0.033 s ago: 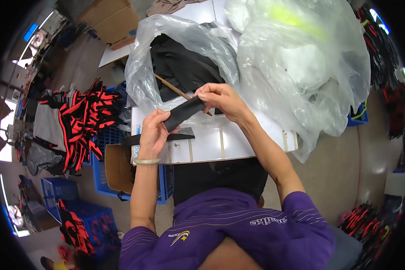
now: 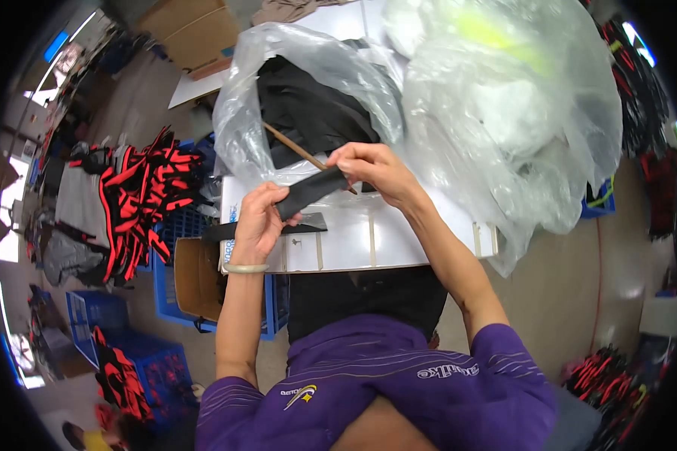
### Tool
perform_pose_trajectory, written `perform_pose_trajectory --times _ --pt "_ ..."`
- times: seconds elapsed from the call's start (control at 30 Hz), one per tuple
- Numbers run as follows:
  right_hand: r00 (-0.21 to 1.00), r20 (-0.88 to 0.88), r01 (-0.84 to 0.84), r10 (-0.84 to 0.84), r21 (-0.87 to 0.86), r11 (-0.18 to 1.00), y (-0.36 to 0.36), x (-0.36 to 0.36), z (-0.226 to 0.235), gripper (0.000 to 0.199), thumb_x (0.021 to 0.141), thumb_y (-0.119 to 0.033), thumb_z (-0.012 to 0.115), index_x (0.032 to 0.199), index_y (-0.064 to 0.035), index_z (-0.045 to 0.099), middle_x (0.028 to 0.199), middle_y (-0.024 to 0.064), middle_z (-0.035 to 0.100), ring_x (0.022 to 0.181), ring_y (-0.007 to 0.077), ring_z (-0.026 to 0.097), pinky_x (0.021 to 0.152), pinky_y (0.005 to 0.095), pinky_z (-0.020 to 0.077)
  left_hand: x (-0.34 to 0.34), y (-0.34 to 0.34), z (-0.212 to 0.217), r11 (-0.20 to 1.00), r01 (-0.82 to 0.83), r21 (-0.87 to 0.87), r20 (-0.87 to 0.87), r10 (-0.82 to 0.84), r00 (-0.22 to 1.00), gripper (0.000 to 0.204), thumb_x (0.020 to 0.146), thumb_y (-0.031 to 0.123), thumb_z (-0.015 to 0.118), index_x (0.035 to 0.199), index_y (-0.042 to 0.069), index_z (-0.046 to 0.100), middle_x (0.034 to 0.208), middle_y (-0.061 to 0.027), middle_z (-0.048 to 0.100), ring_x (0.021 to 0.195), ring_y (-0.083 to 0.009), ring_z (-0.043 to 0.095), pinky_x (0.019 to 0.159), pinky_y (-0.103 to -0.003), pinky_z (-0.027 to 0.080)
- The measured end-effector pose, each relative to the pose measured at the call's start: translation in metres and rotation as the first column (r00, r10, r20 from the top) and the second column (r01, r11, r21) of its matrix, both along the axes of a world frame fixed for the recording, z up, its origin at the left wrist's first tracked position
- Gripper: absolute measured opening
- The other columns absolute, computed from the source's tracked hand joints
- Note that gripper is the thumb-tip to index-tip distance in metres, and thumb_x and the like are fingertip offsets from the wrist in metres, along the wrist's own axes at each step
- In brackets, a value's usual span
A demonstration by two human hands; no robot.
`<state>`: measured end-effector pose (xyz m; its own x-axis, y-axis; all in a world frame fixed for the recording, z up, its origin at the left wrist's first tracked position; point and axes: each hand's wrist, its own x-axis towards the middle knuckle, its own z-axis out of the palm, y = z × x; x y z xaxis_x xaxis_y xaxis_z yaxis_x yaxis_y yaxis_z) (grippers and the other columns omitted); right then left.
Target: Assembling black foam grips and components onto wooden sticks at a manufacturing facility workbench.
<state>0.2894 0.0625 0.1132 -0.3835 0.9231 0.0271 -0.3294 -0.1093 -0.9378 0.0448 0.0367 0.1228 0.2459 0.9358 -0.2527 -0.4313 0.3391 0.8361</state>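
We see: strip (image 2: 308, 192), matt cloth | stick (image 2: 286, 141), smooth wood | open bag (image 2: 237, 101), glossy crinkled plastic | tabletop (image 2: 421, 240), smooth, glossy | carton (image 2: 184, 34), matt cardboard

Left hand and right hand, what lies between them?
In the head view, a black fabric strip spans from the left hand to the right hand; a thin brown stick crosses near its right end.

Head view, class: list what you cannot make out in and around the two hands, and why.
All in the head view:
Left hand: some fingers, hidden behind the black strip.
Brown stick: a lower stretch, covered by the right hand and black strip.
Large plastic bag: contents, blurred by cloudy plastic.
Upper cardboard box: cut off by the top edge.
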Motion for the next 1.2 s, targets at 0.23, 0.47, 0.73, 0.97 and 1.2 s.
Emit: perform_pose_trajectory --times 0.23,0.47,0.73,0.97,1.2 --pt "0.940 0.243 0.100 -0.240 0.476 0.874 -0.029 -0.003 0.024 0.014 0.073 0.007 0.061 0.085 0.0000 0.062 0.098 0.0110 0.061 0.082 0.0155 0.061 0.072 0.0298 0.0505 -0.001 -0.003 0.003 0.917 0.225 -0.328 0.172 -0.176 0.969 0.012 0.082 0.004 0.057 0.071 0.003 0.051 0.062 -0.0086 0.057 0.046 -0.0189 0.058 0.039 -0.025 0.050" --pt "0.804 0.396 0.091 -0.444 0.655 0.750 -0.050 -0.022 0.014 0.009 0.068 0.007 0.061 0.076 0.0020 0.060 0.068 0.0099 0.062 0.061 0.0130 0.062 0.054 0.0247 0.0476 0.018 -0.024 0.025 0.974 -0.044 -0.223 0.285 0.108 0.952 0.035 0.087 0.024 0.060 0.106 -0.004 0.050 0.103 -0.0176 0.058 0.075 -0.0205 0.063 0.058 -0.027 0.053" --pt "0.753 0.337 0.392 -0.565 0.459 0.797 -0.058 -0.048 0.001 0.004 0.075 0.003 0.060 0.078 0.0046 0.058 0.062 0.0020 0.059 0.056 0.0060 0.056 0.051 0.0210 0.0434 0.066 -0.057 0.001 0.781 -0.072 0.620 -0.500 0.464 0.731 0.034 0.075 -0.004 0.068 0.107 -0.005 0.057 0.121 -0.0123 0.048 0.098 -0.0167 0.059 0.071 -0.023 0.055" --pt "0.789 0.366 0.360 -0.493 0.375 0.854 -0.062 -0.053 -0.003 0.013 0.075 0.002 0.062 0.086 0.0068 0.063 0.067 0.0106 0.064 0.060 0.0128 0.062 0.054 0.0256 0.0485 0.078 -0.054 -0.005 0.665 -0.104 0.740 -0.539 0.677 0.501 0.012 0.073 -0.005 0.063 0.085 -0.004 0.063 0.100 -0.0117 0.059 0.080 -0.0153 0.061 0.054 -0.023 0.051" --pt "0.907 0.276 0.250 -0.319 0.257 0.933 -0.055 -0.046 -0.007 0.014 0.079 0.001 0.060 0.091 0.0079 0.063 0.075 0.0114 0.064 0.069 0.0133 0.064 0.059 0.0241 0.0492 0.085 -0.047 -0.005 0.521 0.001 0.853 -0.494 0.809 0.318 0.012 0.067 -0.004 0.063 0.079 -0.001 0.060 0.087 -0.0128 0.053 0.077 -0.0267 0.055 0.056 -0.033 0.047"
